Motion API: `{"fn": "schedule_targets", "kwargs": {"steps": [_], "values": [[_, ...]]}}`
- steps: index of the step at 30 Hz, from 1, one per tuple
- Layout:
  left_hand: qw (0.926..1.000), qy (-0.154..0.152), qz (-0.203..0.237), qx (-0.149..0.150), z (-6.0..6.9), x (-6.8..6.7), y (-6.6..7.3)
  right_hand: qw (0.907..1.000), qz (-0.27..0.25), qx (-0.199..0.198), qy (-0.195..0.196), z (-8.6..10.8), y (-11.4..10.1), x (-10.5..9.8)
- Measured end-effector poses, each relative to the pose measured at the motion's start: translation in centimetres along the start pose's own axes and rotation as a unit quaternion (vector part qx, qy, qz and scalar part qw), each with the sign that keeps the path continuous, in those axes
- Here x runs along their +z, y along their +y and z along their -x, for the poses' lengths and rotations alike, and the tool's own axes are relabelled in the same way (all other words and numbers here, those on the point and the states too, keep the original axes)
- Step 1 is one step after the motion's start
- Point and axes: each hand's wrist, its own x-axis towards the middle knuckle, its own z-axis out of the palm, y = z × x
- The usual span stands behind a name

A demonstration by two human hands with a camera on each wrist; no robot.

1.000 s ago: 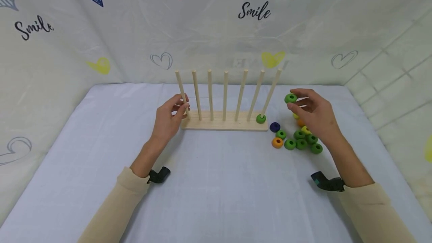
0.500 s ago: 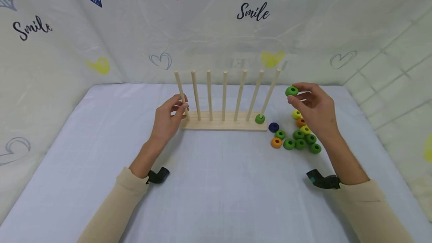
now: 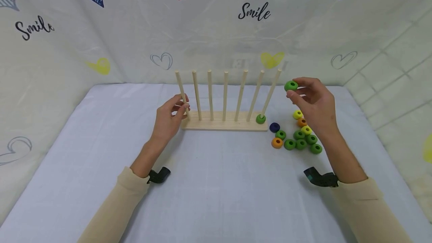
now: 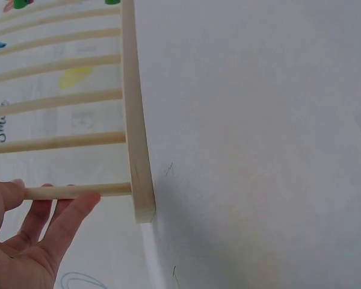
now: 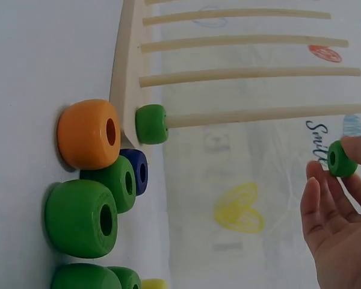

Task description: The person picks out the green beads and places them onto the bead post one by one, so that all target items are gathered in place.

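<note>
A wooden peg rack (image 3: 224,125) with a row of upright dowels stands on the table. One green bead (image 3: 261,119) sits at the foot of its rightmost dowel. My left hand (image 3: 168,119) grips the leftmost dowel (image 4: 114,189) between thumb and fingers, low above the base. Up to the right of the rack, my right hand (image 3: 317,102) pinches another green bead (image 3: 291,86) by thumb and fingertips. In the right wrist view that bead (image 5: 340,159) is apart from the rightmost dowel (image 5: 259,115), with its hole showing.
Loose beads lie right of the rack: several green ones (image 3: 290,144), an orange bead (image 3: 277,143), a dark blue bead (image 3: 275,127) and a yellow bead (image 3: 297,114) among them. A white cloth (image 3: 216,198) covers the table. Behind hangs a printed sheet (image 3: 209,33).
My right hand has risen with the green bead, lifting it from just above the loose beads to nearer the dowel tops' height. My left hand stays on the leftmost dowel.
</note>
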Motion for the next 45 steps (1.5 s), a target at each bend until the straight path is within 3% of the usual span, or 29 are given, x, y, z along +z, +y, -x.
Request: {"fn": "schedule_targets", "kwargs": {"steps": [16, 29, 45], "values": [[0.9999, 0.002, -0.010, -0.002, 0.3, 0.0, -0.1, 0.9991, -0.034, -0.018, 0.019, -0.5, -1.7, 0.9], [1.0000, 0.002, -0.003, -0.006, 0.3, 0.1, 0.0, 0.9859, -0.157, -0.054, 0.023, -1.2, -2.5, 0.9], [1.0000, 0.002, -0.003, -0.004, 0.1, 0.1, 0.2, 0.9870, -0.144, -0.065, 0.031, -2.1, -4.0, 1.5]]}}
